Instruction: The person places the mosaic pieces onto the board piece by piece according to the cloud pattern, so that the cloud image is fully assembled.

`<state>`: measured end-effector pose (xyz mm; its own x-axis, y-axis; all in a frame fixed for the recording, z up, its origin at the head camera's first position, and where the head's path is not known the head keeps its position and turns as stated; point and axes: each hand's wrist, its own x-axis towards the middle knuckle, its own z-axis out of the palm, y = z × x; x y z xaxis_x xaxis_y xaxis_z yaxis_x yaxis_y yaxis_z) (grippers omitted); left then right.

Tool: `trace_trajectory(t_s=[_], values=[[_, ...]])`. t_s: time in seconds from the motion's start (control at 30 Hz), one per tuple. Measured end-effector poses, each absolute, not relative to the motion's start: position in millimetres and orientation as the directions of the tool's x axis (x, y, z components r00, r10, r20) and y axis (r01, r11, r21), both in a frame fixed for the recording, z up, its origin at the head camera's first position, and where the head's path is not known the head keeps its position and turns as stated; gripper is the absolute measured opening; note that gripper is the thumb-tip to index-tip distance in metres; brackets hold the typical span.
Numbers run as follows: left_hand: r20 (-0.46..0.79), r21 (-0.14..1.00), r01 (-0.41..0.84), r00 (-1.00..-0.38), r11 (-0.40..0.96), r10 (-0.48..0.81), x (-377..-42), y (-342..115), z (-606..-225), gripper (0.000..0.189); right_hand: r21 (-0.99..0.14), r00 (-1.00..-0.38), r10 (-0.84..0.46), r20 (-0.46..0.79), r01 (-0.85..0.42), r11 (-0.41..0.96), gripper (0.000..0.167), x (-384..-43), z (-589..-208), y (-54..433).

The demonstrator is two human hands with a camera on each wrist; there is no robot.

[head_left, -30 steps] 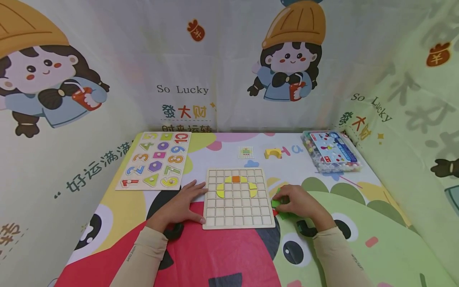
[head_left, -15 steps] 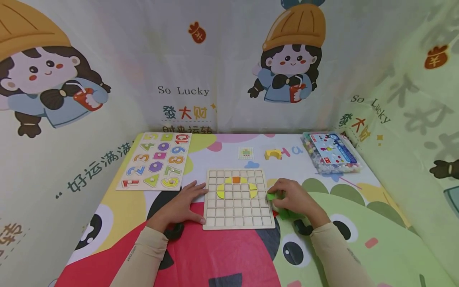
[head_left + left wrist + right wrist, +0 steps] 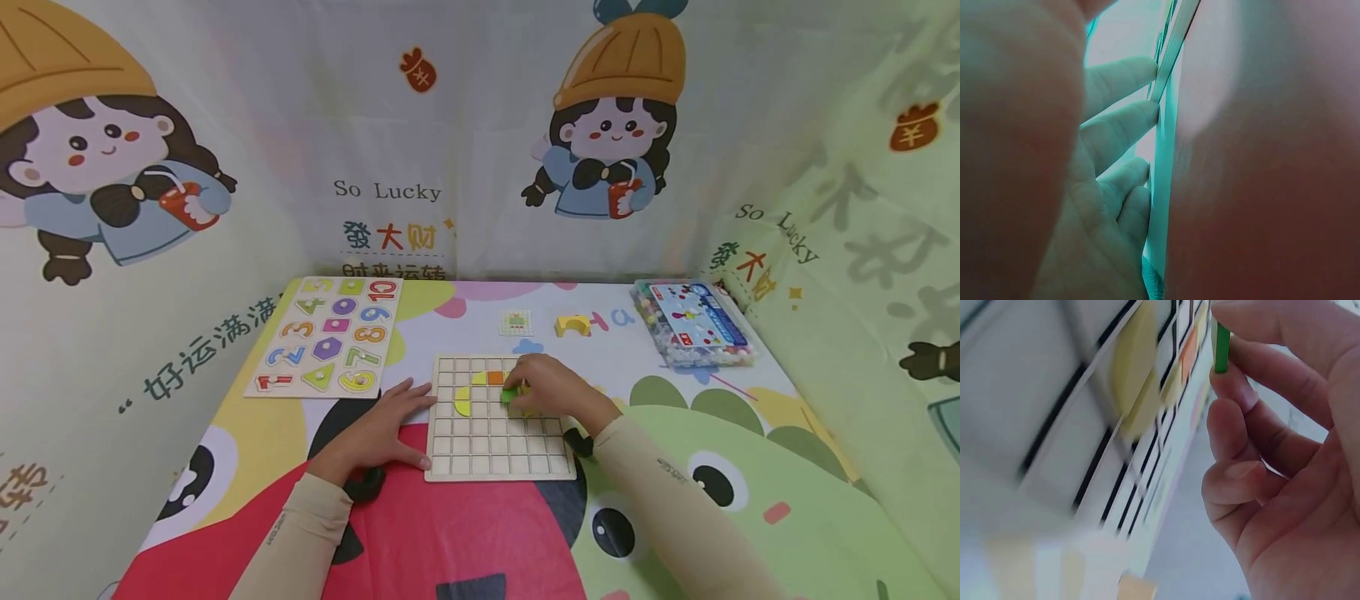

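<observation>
A square wooden grid board (image 3: 480,463) lies on the table in front of me. Yellow rounded pieces (image 3: 462,407) and one orange square (image 3: 496,378) sit in its upper cells. My right hand (image 3: 558,390) is over the upper right part of the board, pinching a green tile (image 3: 1222,350) between thumb and fingers. In the right wrist view, the tile is held edge-on, close beside the board. My left hand (image 3: 378,427) rests at the board's left edge with fingers spread; in the left wrist view its fingertips (image 3: 1147,112) are at that edge.
A number puzzle board (image 3: 322,337) lies at the back left. Behind the grid board are a small pattern card (image 3: 516,322) and a yellow arch block (image 3: 573,325). A clear box of beads (image 3: 693,323) stands at the back right.
My right hand has carried the green tile from the board's right side to over its upper right cells. The forearm now covers where green pieces lay. My left hand has stayed put.
</observation>
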<state>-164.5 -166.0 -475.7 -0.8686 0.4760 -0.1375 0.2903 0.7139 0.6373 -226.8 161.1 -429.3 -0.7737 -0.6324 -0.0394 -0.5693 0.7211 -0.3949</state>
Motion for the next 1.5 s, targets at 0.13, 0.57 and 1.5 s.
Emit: trace_trajectory(t_s=[0.13, 0.57, 1.5], values=[[-0.14, 0.639, 0.293, -0.865, 0.711, 0.482, -165.2, -164.8, -476.0, 0.103, -0.379, -0.745, -0.666, -0.037, -0.607, 0.699, 0.015, -232.5, -430.9, 142.1], [-0.14, 0.633, 0.294, -0.866, 0.716, 0.48, -166.0, -161.5, -475.8, 0.104, -0.326, -0.723, -0.69, -0.019, -0.648, 0.688, 0.015, -234.2, -439.4, 119.0], [-0.135, 0.629, 0.294, -0.87, 0.719, 0.474, -164.3, -165.6, -479.8, 0.105, -0.414, -0.792, -0.608, -0.055, -0.536, 0.736, 0.023, -234.1, -446.3, 109.1]])
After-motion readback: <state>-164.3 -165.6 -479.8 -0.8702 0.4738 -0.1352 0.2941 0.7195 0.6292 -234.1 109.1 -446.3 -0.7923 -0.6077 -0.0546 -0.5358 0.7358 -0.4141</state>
